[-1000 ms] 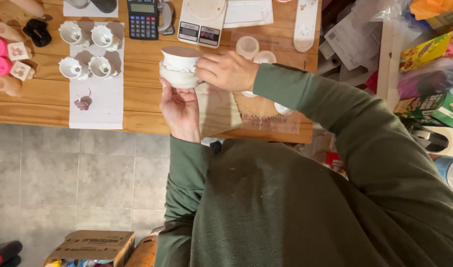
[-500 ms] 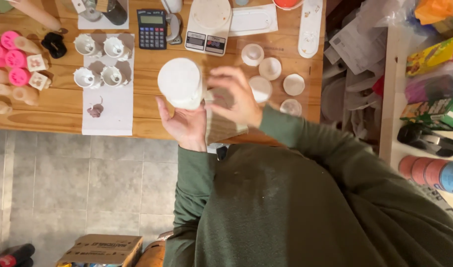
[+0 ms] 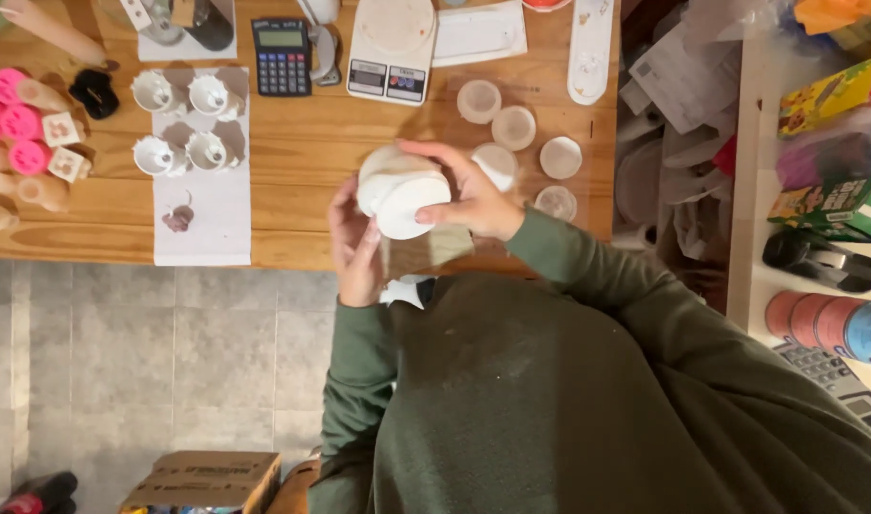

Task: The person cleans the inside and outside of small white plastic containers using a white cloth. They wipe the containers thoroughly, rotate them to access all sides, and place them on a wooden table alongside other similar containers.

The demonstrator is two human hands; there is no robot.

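Observation:
Both my hands hold a white, round, squat pot-like piece [image 3: 402, 190] above the near edge of the wooden table [image 3: 302, 143]. My left hand [image 3: 354, 243] cups it from below and the left side. My right hand [image 3: 469, 195] wraps over its top and right side, thumb against its flat round face. Both arms wear dark green sleeves. Just beyond my right hand lie several small translucent round lids or cups [image 3: 514, 127] on the table.
A kitchen scale [image 3: 391, 43] and a calculator [image 3: 281, 55] sit at the far edge. White small cups [image 3: 183, 124] stand on a paper sheet at left, pink moulds [image 3: 17, 119] further left. Cluttered shelves are at right, a cardboard box [image 3: 207, 481] on the tiled floor.
The white piece has been turned: its flat round face, upward half a second ago, now tilts toward me. My right hand moved from beside it to gripping over it.

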